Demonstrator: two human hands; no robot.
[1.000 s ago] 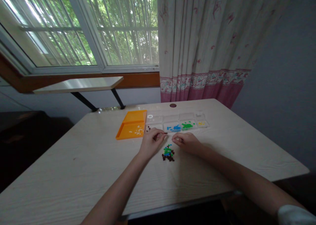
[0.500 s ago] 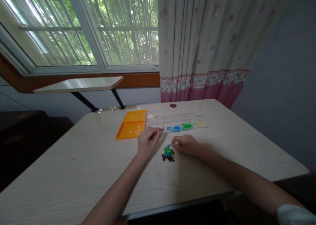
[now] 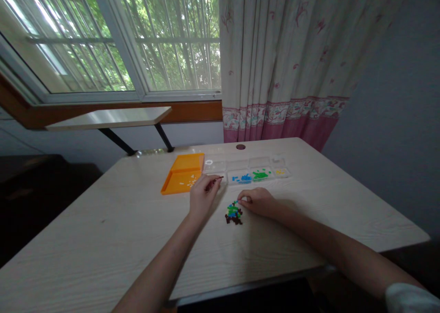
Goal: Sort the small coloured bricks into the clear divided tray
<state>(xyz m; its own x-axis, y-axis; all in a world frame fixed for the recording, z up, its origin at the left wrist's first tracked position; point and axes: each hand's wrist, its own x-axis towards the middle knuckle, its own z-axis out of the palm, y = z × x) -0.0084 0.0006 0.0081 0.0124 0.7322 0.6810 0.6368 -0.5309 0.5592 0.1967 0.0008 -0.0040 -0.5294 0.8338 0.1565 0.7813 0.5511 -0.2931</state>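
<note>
A small build of tiny blocks (image 3: 233,210), green, blue and dark brown, lies on the table between my hands. My right hand (image 3: 257,200) is closed in a pinch at its upper right edge, fingertips at a small piece there. To the upper left, my left hand (image 3: 203,194) is closed on a thin dark red-brown piece (image 3: 219,178) that sticks out past the fingertips; more dark red shows inside the fingers. It hovers by the front of a clear compartment box (image 3: 231,183), which holds blue pieces (image 3: 244,178), green pieces (image 3: 261,174) and yellow pieces (image 3: 280,172).
An open orange case (image 3: 187,161) with loose white pieces (image 3: 189,181) stands left of the clear box, partly behind my left hand. A raised shelf (image 3: 117,116) on black legs is at the back left. A round dark cable hole (image 3: 241,147) sits near the table's far edge.
My left hand has shifted slightly left, with the red-brown piece still in its fingers. My right hand stays at the build, nearly unmoved.
</note>
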